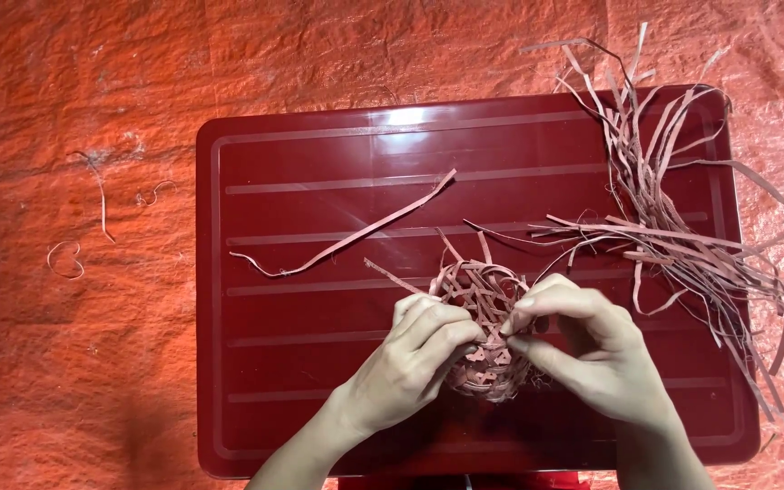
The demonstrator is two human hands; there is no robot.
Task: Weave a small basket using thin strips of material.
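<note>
Woven ball point(487, 331) (one), two hands point(501, 349)

1. The left hand point(419, 349) and right hand point(583, 349) are pinching a small woven ball point(487, 331) between them over a dark red tray point(319, 363).
2. A loose strip point(356, 234) is lying on the tray.
3. A bundle of strips point(682, 227) is spilling over the tray's right edge onto the orange sheet point(74, 136).

Bare forearms (no sleeves), ringless fingers
</note>
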